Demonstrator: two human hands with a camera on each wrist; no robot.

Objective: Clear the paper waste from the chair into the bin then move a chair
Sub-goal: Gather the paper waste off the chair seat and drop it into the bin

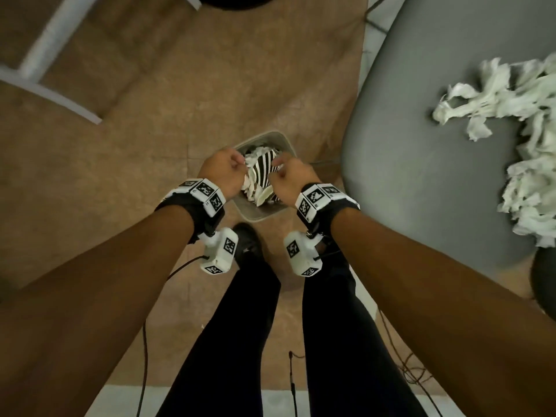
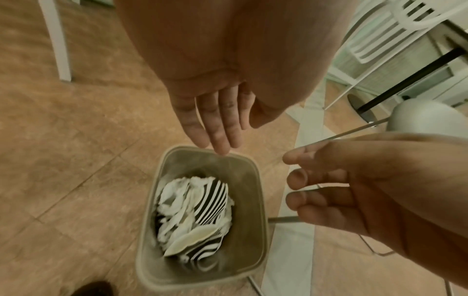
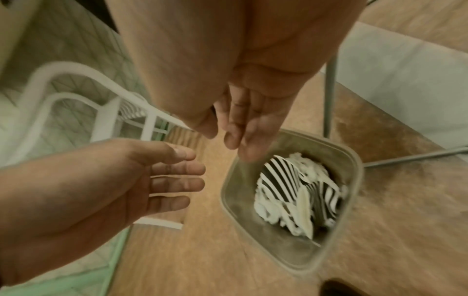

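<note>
A small grey bin (image 1: 255, 213) stands on the tan floor in front of my feet. In it lies crumpled white and black-striped paper (image 1: 261, 173). Both my hands hover over its mouth, holding nothing: the left hand (image 1: 224, 170) at the left rim, the right hand (image 1: 288, 176) at the right rim. In the left wrist view the left fingers (image 2: 217, 124) hang straight above the bin rim (image 2: 260, 200) and the paper (image 2: 197, 212). The right fingers (image 3: 243, 128) are also straight, over the bin rim (image 3: 354, 160). A pile of torn white paper (image 1: 526, 130) lies on the grey chair seat (image 1: 421, 176) to the right.
My black shoe (image 1: 246, 239) stands close to the bin's near side. White furniture legs (image 1: 51, 46) cross the floor at the upper left. A white slatted chair (image 3: 76, 90) stands farther off. Thin metal chair legs (image 3: 329, 80) run beside the bin. Cables (image 1: 415, 374) trail on the floor.
</note>
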